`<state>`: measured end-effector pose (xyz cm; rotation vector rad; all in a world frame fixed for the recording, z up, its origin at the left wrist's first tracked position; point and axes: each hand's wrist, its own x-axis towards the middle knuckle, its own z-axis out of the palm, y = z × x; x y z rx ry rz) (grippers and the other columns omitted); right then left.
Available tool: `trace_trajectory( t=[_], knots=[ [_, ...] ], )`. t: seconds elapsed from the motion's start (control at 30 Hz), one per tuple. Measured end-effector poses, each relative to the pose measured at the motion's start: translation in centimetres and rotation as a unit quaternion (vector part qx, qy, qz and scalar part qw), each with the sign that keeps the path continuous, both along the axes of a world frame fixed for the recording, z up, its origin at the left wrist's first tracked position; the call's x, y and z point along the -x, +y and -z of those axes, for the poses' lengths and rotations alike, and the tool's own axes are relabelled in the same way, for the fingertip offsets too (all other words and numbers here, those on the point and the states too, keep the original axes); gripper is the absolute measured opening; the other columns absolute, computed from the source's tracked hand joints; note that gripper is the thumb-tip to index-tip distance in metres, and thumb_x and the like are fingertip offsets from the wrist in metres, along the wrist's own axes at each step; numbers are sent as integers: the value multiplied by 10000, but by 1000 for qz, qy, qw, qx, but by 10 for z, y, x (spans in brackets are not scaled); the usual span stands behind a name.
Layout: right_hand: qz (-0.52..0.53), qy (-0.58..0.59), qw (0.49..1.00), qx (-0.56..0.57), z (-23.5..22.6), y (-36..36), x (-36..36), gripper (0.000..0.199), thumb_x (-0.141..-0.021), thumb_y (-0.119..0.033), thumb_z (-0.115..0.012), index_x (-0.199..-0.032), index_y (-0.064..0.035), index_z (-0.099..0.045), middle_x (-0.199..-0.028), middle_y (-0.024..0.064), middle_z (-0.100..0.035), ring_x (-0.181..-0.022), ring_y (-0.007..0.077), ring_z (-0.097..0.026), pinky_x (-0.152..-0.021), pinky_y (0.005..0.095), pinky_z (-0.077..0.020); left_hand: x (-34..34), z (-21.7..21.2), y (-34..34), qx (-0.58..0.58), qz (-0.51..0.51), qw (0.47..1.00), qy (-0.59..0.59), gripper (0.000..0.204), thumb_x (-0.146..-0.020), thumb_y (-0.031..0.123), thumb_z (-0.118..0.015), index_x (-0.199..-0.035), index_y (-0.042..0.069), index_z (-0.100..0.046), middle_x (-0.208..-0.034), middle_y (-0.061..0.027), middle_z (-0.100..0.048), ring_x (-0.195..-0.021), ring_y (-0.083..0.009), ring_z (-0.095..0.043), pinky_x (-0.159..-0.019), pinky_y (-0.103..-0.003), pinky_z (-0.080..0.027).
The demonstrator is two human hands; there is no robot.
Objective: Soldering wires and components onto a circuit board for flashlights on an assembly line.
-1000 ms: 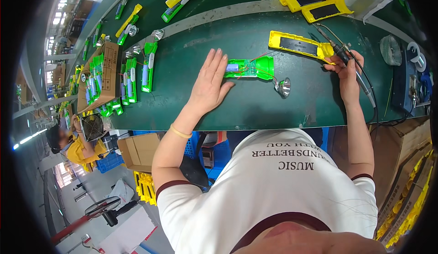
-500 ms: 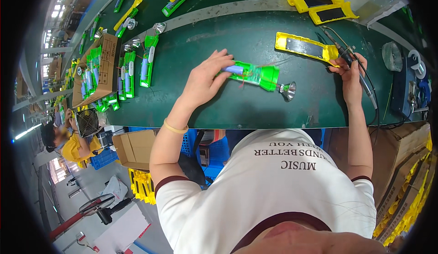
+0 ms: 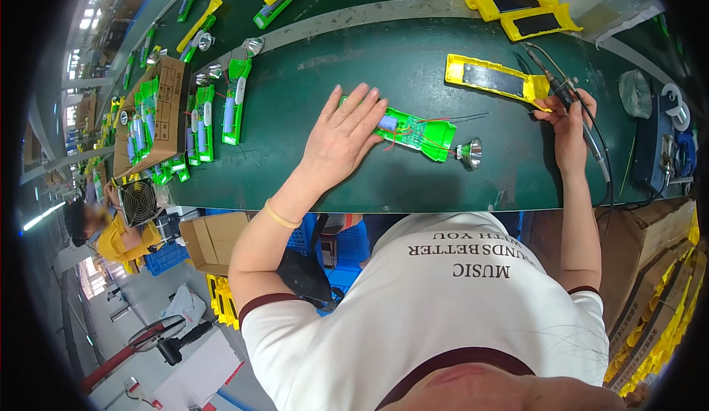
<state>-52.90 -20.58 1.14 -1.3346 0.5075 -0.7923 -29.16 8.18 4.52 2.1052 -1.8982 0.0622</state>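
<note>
My left hand (image 3: 341, 139) lies flat with its fingers stretched over the left end of a green flashlight half-shell (image 3: 421, 134). That shell holds a blue-purple battery cell (image 3: 388, 122), a circuit board and thin red and black wires. A silver reflector cup (image 3: 469, 152) lies at the shell's right end. In my right hand (image 3: 567, 127) is a soldering iron (image 3: 563, 95) with a dark grip, held upright at a slant. The fingers of this hand are close to the near end of a yellow half-shell (image 3: 491, 79) with a dark panel; whether they grip it is unclear.
Several yellow half-shells (image 3: 543, 23) are stacked at the far right. At the left a carton (image 3: 173, 104) holds green half-shells, with more beside it. A solder spool (image 3: 676, 108) stands at the right. A co-worker in yellow (image 3: 122, 237) sits at far left.
My left hand has flattened and turned, its fingers now straighter over the green half-shell. The shell has shifted slightly right and down. My right hand has barely moved.
</note>
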Motion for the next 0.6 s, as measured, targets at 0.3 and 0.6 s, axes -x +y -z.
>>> trace_trajectory(
  t=[0.3, 0.6],
  knots=[
    [-31, 18, 999, -2, -5, 2, -3, 371, -935, -302, -443, -1153, -31, -315, -956, 168, -565, -880, 256, -618, -764, 338, -518, 26, 6, -20, 19, -36, 999, 1, 622, -738, 158, -667, -1275, -17, -405, -1283, -177, -450, -1205, -306, -425, -1023, -413, -328],
    [-113, 33, 993, -2, -19, 27, -30, 382, -936, -329, -436, -1169, -51, -315, -964, 164, -589, -888, 222, -610, -765, 319, -510, 39, 15, -39, 73, -41, 996, -6, 644, -726, 185, -684, -1277, -5, -409, -1289, -189, -442, -1172, -307, -454, -987, -392, -363]
  ],
)
